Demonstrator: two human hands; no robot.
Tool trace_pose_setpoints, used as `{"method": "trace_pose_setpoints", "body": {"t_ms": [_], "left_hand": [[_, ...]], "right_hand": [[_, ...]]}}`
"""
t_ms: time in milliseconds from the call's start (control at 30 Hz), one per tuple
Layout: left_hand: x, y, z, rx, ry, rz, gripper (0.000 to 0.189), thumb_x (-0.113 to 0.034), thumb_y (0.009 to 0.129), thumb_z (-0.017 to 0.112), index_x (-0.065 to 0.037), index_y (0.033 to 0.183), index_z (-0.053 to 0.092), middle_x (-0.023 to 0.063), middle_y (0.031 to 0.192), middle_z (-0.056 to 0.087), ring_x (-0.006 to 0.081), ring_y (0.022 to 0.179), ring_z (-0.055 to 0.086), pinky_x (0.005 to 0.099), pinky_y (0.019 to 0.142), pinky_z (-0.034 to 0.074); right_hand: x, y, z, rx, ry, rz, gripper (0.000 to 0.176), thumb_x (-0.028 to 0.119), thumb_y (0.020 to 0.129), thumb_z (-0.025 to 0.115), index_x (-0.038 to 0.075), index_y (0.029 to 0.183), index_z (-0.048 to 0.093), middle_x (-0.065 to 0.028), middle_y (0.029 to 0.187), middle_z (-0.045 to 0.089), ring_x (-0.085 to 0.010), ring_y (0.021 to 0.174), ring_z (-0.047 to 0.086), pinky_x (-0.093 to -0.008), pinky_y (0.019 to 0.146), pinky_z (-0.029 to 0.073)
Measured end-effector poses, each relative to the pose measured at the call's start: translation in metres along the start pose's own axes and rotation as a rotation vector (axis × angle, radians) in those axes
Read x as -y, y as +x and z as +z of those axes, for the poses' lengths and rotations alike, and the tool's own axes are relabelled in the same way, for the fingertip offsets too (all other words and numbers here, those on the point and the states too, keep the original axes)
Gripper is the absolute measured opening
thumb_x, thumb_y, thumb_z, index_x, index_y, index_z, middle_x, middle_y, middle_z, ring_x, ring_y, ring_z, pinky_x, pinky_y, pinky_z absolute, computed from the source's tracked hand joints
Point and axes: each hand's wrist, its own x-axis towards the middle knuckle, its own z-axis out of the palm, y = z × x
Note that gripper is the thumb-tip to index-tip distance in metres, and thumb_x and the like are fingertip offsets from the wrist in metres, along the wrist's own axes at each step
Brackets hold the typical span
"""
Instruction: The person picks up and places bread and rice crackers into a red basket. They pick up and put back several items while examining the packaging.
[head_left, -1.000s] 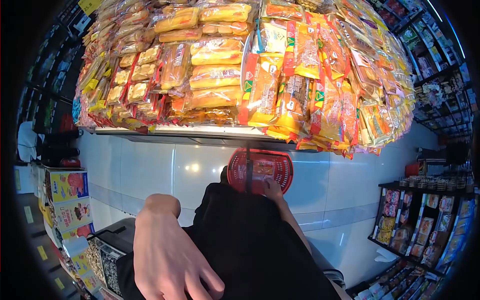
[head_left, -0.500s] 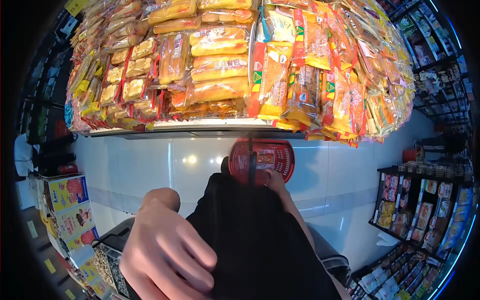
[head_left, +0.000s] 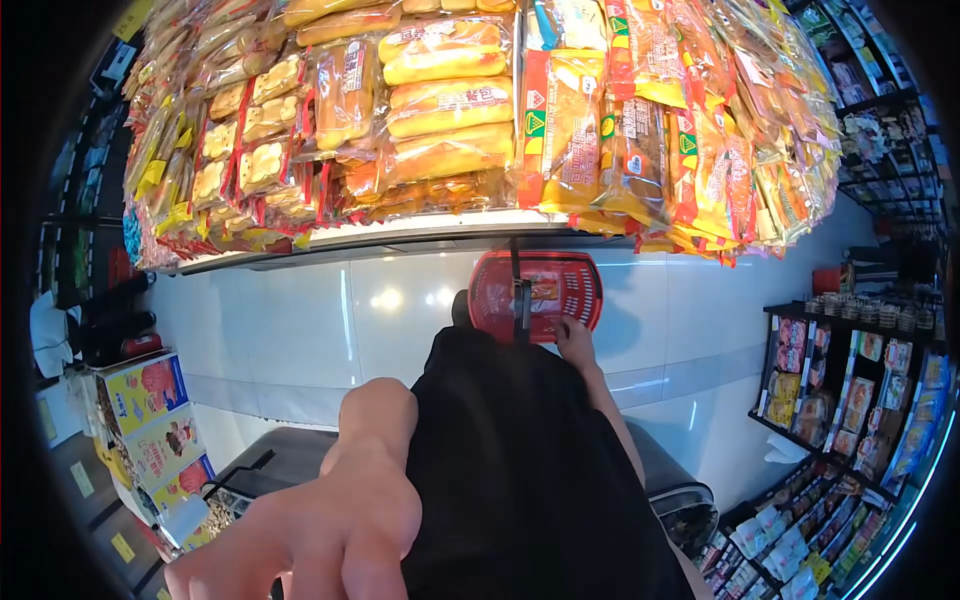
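Note:
My left hand (head_left: 320, 520) is raised close to the camera at the lower left, back of the hand showing. Its fingers are spread and partly cut off by the bottom edge, with nothing seen in them. Farther down, my right hand (head_left: 573, 342) is at the near right rim of a red shopping basket (head_left: 487, 300), fingers curled at the edge. A dark upright handle (head_left: 522, 305) crosses the basket. Inside it lies a small orange-and-red package (head_left: 545, 289). Dark clothing (head_left: 500, 450) covers the middle of the view.
A display stand ahead is piled with packaged bread rolls (head_left: 450, 105) and orange-wrapped cakes (head_left: 570, 130). Shelves of packaged goods (head_left: 850, 390) stand at right. Printed cartons (head_left: 150, 440) are at left. Pale glossy floor tiles (head_left: 400, 330) lie between them.
The view has shifted slightly, moving the basket up and right. My left hand has dropped lower, its fingers more spread. My right hand remains at the basket's rim.

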Motion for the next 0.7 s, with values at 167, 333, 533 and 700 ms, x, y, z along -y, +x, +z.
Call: {"method": "trace_pose_setpoints", "body": {"t_ms": [167,333,533,700], "left_hand": [[-0.041,0.012,0.014,-0.092,0.034,-0.372,0.015,-0.007,0.096,0.058,-0.01,0.108,0.065,0.0011,0.13,0.057,0.0136,0.119,0.06,0.0352,0.103,0.042],[-0.009,-0.004,-0.005,0.017,-0.16,0.015,0.012,-0.005,0.097,0.055,-0.007,0.108,0.06,0.0032,0.127,0.06,0.0171,0.109,0.065,0.0349,0.094,0.044],[-0.039,0.012,0.008,-0.251,-0.014,-0.432,0.008,-0.011,0.098,0.057,-0.009,0.106,0.054,0.001,0.118,0.067,0.0146,0.099,0.066,0.0296,0.083,0.041],[0.002,0.003,-0.009,-0.083,-0.018,-0.073,0.011,-0.014,0.097,0.061,-0.01,0.104,0.053,0.0023,0.114,0.07,0.0135,0.095,0.064,0.0292,0.084,0.041]], "right_hand": [[-0.007,-0.004,0.001,0.028,0.003,0.077,0.013,0.01,0.09,0.06,0.0,0.094,0.067,-0.0201,0.08,0.069,-0.0335,0.076,0.07,-0.0409,0.067,0.054],[-0.011,-0.005,0.005,-0.033,0.019,0.083,0.013,0.01,0.091,0.06,-0.001,0.096,0.066,-0.0178,0.077,0.069,-0.0281,0.072,0.07,-0.0378,0.065,0.054],[-0.012,-0.011,0.006,-0.022,0.059,0.176,0.014,0.01,0.092,0.059,-0.001,0.097,0.066,-0.0147,0.075,0.069,-0.0229,0.069,0.07,-0.0355,0.065,0.054],[-0.012,-0.012,0.007,-0.029,0.058,0.176,0.014,0.01,0.093,0.059,-0.002,0.097,0.066,-0.0143,0.074,0.069,-0.022,0.069,0.07,-0.0345,0.064,0.055]]}}
